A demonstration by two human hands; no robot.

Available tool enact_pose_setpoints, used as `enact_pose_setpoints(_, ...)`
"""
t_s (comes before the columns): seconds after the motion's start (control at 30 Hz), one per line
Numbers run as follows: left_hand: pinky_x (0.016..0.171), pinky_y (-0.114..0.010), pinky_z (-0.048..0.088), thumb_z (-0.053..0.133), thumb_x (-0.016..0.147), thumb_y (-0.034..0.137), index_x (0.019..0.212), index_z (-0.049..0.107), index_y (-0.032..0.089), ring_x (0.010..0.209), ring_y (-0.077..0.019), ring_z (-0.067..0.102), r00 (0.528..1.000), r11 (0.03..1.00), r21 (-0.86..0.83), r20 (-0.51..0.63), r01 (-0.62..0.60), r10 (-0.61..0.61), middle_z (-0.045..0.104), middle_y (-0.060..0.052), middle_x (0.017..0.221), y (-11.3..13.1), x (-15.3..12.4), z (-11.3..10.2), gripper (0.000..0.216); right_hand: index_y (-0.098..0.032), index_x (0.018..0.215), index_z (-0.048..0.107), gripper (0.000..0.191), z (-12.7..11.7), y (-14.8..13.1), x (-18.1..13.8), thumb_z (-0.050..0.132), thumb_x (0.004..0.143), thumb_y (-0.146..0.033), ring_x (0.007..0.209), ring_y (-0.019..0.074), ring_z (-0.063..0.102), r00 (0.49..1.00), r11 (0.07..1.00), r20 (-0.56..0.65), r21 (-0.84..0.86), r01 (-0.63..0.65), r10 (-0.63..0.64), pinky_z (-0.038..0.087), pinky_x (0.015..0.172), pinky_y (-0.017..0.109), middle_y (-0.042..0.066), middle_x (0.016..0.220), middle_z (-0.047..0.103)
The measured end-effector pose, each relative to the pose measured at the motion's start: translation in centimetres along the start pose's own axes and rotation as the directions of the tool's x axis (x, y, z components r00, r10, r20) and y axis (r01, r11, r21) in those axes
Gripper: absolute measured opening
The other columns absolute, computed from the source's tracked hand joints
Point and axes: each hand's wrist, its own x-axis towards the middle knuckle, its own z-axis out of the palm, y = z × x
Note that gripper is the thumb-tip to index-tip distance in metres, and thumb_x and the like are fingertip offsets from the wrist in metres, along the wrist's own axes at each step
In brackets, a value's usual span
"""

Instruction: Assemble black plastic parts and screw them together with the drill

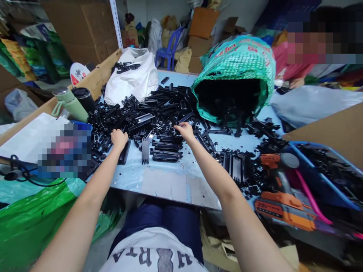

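Observation:
My left hand (119,139) is at the left side of a heap of black plastic parts (144,109), its fingers curled down among small pieces. What those fingers hold, if anything, is hidden. Farther right, my right hand (185,131) is over a scatter of small metal screws (167,124), thumb and fingers pinched together. Anything in that pinch is too small to make out. Between my hands, several long black parts (167,155) lie in a stacked row, with a flat slotted black piece (145,151) upright to their left.
A green woven sack (235,56) spills black parts at the back right. An orange cordless drill (283,204) lies by a blue bin (314,151) on the right. A white sack (133,79), a green bottle (70,104) and a dark tumbler (84,99) stand left. Another person (300,56) is at far right.

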Motion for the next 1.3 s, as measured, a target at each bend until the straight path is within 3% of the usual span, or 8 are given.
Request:
enact_pose_setpoints(0.17, 0.091, -0.046, 0.040, 0.051, 0.077, 0.021, 0.100, 0.054, 0.002, 0.108, -0.0322, 0.049, 0.992, 0.992, -0.111, -0.116, -0.056, 0.043, 0.057, -0.020, 0.103, -1.2, 0.5, -0.2, 0.029, -0.013, 0.119, 0.046, 0.058, -3.9, 3.2, -9.3, 0.062, 0.072, -0.043, 0.070, 0.0130, 0.053, 0.884, 0.959, 0.381, 0.183, 0.214, -0.270, 0.043, 0.067, 0.026, 0.007, 0.091, 0.060)
enact_pose_setpoints(0.33, 0.092, -0.036, 0.042, 0.053, 0.084, 0.035, 0.107, 0.050, 0.007, 0.102, -0.0192, 0.053, 0.807, 0.742, -0.389, -0.480, -0.547, 0.343, 0.057, -0.011, 0.103, -0.6, -5.9, -2.0, 0.036, -0.020, 0.112, 0.059, 0.039, -8.5, 7.7, -17.5, 0.060, 0.073, -0.023, 0.085, 0.0201, 0.053, 0.692, 0.799, 0.617, -0.165, 0.579, -0.374, 0.043, 0.079, 0.036, 0.008, 0.105, 0.060)
enact_pose_setpoints(0.47, 0.077, -0.028, 0.048, 0.050, 0.086, 0.038, 0.110, 0.051, 0.013, 0.089, -0.0166, 0.058, 0.743, 0.567, -0.502, -0.279, -0.653, 0.609, 0.059, -0.008, 0.100, 2.4, -13.7, -2.2, 0.035, -0.017, 0.126, 0.050, 0.046, -7.3, 8.3, -19.9, 0.047, 0.085, -0.038, 0.095, 0.0298, 0.052, 0.948, 0.707, 0.225, -0.631, 0.319, -0.227, 0.042, 0.079, 0.041, 0.018, 0.106, 0.057)
enact_pose_setpoints(0.57, 0.084, -0.031, 0.047, 0.034, 0.093, 0.034, 0.118, 0.049, 0.014, 0.099, -0.0188, 0.058, 0.731, 0.586, -0.540, -0.085, -0.605, 0.677, 0.059, -0.010, 0.109, 4.5, -18.1, -1.9, 0.036, -0.011, 0.134, 0.039, 0.068, -4.6, 7.4, -19.5, 0.049, 0.081, -0.053, 0.087, 0.0305, 0.056, 1.000, 0.726, 0.022, -0.688, 0.010, 0.007, 0.045, 0.073, 0.041, 0.018, 0.095, 0.058)
enact_pose_setpoints(0.73, 0.077, -0.027, 0.048, 0.033, 0.093, 0.032, 0.129, 0.045, 0.015, 0.088, -0.0143, 0.059, 0.693, 0.538, -0.720, 0.110, -0.438, 0.712, 0.057, -0.009, 0.105, 5.9, -21.0, -1.1, 0.042, -0.019, 0.131, 0.042, 0.048, -2.6, 5.9, -19.5, 0.039, 0.086, -0.036, 0.093, 0.0220, 0.058, 0.988, 0.991, 0.094, -0.030, 0.128, -0.125, 0.048, 0.079, 0.037, 0.012, 0.110, 0.054)
enact_pose_setpoints(0.87, 0.063, -0.021, 0.047, 0.042, 0.090, 0.034, 0.123, 0.053, 0.016, 0.065, -0.0073, 0.054, 0.725, 0.458, -0.846, 0.132, -0.273, 0.676, 0.056, -0.005, 0.094, 6.7, -21.7, -1.0, 0.040, -0.021, 0.138, 0.032, 0.059, -2.4, 4.5, -21.2, 0.036, 0.087, -0.052, 0.062, 0.0146, 0.059, 0.964, 0.810, 0.256, 0.579, -0.094, -0.071, 0.051, 0.052, 0.029, 0.006, 0.088, 0.057)
enact_pose_setpoints(1.13, 0.073, -0.026, 0.046, 0.047, 0.088, 0.027, 0.122, 0.055, 0.017, 0.079, -0.0123, 0.053, 0.646, 0.454, -0.779, 0.084, -0.433, 0.759, 0.055, -0.005, 0.085, 7.1, -21.7, -3.6, 0.037, -0.024, 0.127, 0.052, 0.045, -4.6, 4.6, -21.1, 0.051, 0.086, -0.040, 0.057, 0.0059, 0.055, 0.855, 0.803, 0.282, 0.551, 0.227, -0.435, 0.051, 0.055, 0.023, 0.003, 0.091, 0.052)
enact_pose_setpoints(1.3, 0.077, -0.025, 0.046, 0.042, 0.090, 0.023, 0.124, 0.052, 0.019, 0.085, -0.0110, 0.054, 0.784, 0.378, -0.795, -0.187, -0.475, 0.593, 0.055, -0.006, 0.092, 7.8, -23.7, -3.6, 0.036, -0.028, 0.134, 0.043, 0.043, -4.8, 3.6, -21.4, 0.043, 0.091, -0.032, 0.060, 0.0057, 0.055, 0.822, 0.747, 0.097, 0.486, 0.454, -0.562, 0.050, 0.055, 0.022, 0.004, 0.094, 0.049)
